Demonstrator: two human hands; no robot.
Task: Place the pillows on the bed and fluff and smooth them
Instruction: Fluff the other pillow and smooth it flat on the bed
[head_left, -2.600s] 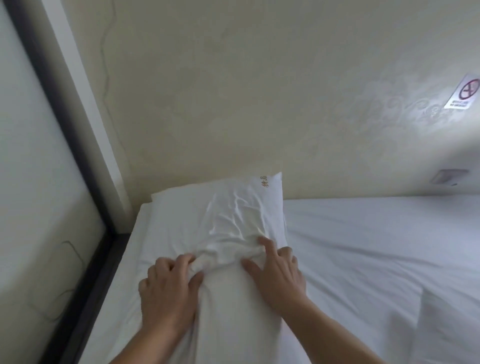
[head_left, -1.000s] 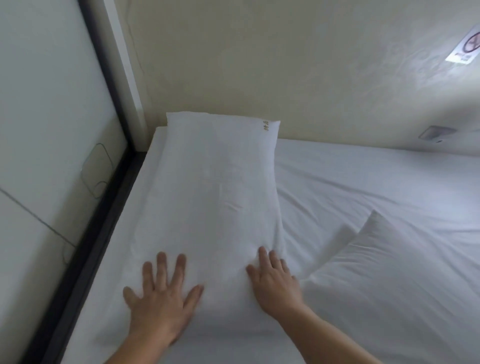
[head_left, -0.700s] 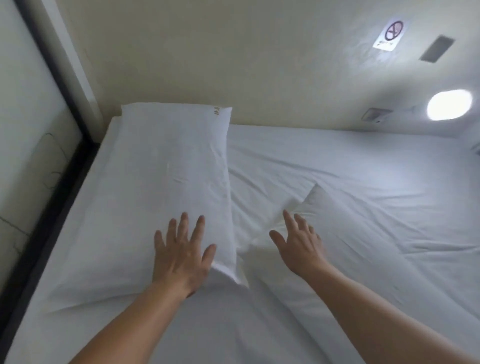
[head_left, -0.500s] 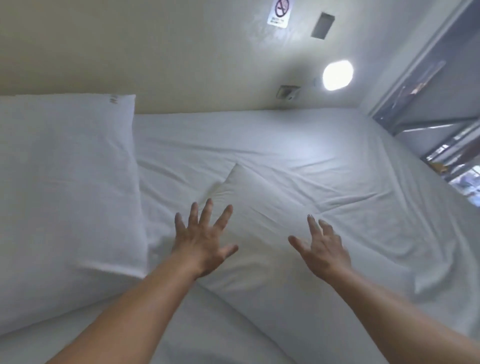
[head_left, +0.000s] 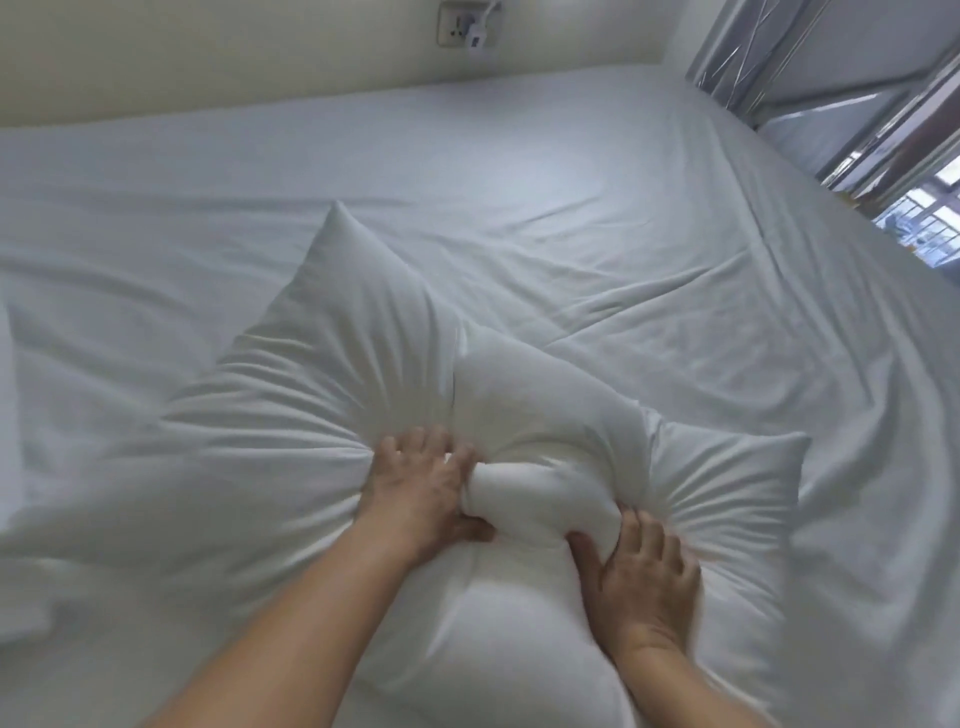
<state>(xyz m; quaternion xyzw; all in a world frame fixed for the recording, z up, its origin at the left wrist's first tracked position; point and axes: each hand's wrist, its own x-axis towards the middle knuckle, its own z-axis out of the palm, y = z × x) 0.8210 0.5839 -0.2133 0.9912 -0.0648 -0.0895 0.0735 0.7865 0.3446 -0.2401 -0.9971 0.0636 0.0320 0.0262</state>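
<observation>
1. Second pillow (head_left: 332, 415): white case, lying askew on the bed (head_left: 597, 208), one corner pointing toward the far wall. Half a second ago it lay flat and untouched under two open, hovering hands; now its middle is bunched into a thick roll, with creases fanning outward on both sides.

2. Left hand (head_left: 421, 488): pressed into the pillow just left of the roll, its grip closed on a gather of case and filling. The fingertips are buried in the cloth.

3. Right hand (head_left: 644, 566): planted on the near right side of the same roll, thumb tucked against it, fingers spread and pushing down. Motion blur softens this hand, so its grip appears to be a press with a partial pinch rather than a full clench.

4. First pillow (head_left: 6, 426): only a sliver shows at the left edge of the view. A second ago both hands lay flat on it, and it was already smooth at the head of the bed.

5. Change noted: work has passed from the first pillow to the second, and from smoothing to kneading.

6. Meaning for the task: judged about halfway. One pillow looks done; this one is mid-fluff, still crooked and well short of the wall, so it would need squaring up beside the first and a flat-handed smoothing.

7. Other: wall socket (head_left: 457, 28) with plug, far wall; window (head_left: 930, 218), far right.
</observation>
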